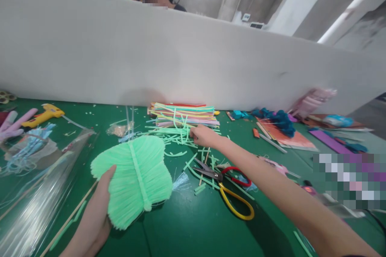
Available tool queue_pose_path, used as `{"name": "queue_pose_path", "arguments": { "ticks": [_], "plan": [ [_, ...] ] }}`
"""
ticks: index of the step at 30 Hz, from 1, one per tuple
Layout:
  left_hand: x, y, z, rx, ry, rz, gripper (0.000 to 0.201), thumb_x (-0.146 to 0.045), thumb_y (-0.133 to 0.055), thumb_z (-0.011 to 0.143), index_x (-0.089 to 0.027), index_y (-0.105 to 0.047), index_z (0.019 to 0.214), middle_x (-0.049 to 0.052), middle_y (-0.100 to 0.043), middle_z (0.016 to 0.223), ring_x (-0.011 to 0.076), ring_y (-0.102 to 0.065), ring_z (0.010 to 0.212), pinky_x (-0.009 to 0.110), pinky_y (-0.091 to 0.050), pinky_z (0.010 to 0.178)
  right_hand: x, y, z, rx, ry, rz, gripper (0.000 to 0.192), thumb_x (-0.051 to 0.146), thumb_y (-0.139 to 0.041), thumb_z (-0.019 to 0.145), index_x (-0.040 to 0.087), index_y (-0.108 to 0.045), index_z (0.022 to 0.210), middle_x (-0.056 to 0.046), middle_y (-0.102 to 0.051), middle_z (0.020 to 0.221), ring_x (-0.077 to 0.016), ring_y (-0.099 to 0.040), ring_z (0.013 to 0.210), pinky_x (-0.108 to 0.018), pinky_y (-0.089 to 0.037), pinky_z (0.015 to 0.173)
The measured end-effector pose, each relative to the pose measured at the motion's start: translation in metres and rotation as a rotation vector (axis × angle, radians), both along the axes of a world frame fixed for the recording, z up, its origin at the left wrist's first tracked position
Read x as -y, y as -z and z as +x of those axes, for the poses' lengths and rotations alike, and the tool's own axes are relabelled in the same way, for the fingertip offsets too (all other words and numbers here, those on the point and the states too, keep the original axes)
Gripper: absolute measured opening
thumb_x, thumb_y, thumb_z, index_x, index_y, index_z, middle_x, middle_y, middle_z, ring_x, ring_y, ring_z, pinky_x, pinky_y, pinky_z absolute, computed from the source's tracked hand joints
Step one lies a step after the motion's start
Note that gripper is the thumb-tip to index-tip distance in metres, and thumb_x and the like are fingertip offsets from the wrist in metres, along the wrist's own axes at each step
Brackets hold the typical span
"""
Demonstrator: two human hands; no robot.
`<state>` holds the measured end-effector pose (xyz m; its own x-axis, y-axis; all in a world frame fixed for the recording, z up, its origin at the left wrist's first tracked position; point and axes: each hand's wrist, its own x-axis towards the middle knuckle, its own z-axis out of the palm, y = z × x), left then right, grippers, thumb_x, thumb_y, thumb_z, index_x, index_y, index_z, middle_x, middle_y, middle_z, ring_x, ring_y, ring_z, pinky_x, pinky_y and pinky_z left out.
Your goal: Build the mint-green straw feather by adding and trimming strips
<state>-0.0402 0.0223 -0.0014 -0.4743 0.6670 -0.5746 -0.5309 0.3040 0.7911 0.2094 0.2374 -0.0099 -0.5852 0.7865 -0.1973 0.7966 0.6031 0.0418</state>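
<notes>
The left hand [96, 213], low at 7 o'clock, grips a pale green leaf-shaped piece [134, 178] made of fine parallel strands with a thicker rib down its middle; the thumb lies on its front face and the fingers are hidden behind, so the hand is clamped on its lower left edge. The piece is held tilted just above the green table [187, 229].

The right hand [203, 135] stretches out toward 12 o'clock, fingertips pinched on loose green strips [175, 134] lying in front of a stack of coloured strips [183, 114] against the white partition [150, 56]; whether it actually holds 1 strip cannot be told.

Just below that forearm, at about 3 o'clock from the leaf, lie scissors with 1 red and 1 yellow handle [232, 192], blades open, among cut green scraps.

At 9 o'clock a clear plastic sleeve [39, 192] lies flat; thin clear strands seem to fill it, though its contents are hard to make out. A thin wooden stick [72, 217] runs beside it. A yellow glue gun [44, 115] rests at 10 o'clock. At 2 o'clock sit blue fluffy pieces [277, 119] on orange sheets [283, 136].
</notes>
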Motion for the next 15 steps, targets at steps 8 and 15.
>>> {"name": "queue_pose_path", "arguments": {
  "ticks": [8,15],
  "plan": [
    [-0.002,-0.005,0.002,-0.013,0.025,-0.064,0.047,-0.041,-0.057,0.088,-0.023,-0.054,0.131,0.011,-0.061,0.135,0.0304,-0.063,0.114,0.045,-0.053,0.095,0.0,-0.049,0.007,-0.062,-0.036,0.022,0.03,0.033,-0.056,0.094,0.016,-0.058,0.117,-0.009,-0.06,0.118,-0.021,-0.062,0.1,-0.041,-0.053,0.085],
    [0.002,-0.002,0.001,-0.021,0.014,0.036,0.049,-0.034,-0.055,0.091,-0.025,-0.046,0.138,0.009,-0.06,0.135,0.0267,-0.067,0.109,0.039,-0.057,0.089,0.009,-0.071,0.016,-0.094,-0.027,0.055,0.026,0.028,-0.045,0.098,0.018,-0.066,0.11,-0.007,-0.071,0.105,-0.0197,-0.066,0.097,-0.031,-0.047,0.088]
  ]
}}
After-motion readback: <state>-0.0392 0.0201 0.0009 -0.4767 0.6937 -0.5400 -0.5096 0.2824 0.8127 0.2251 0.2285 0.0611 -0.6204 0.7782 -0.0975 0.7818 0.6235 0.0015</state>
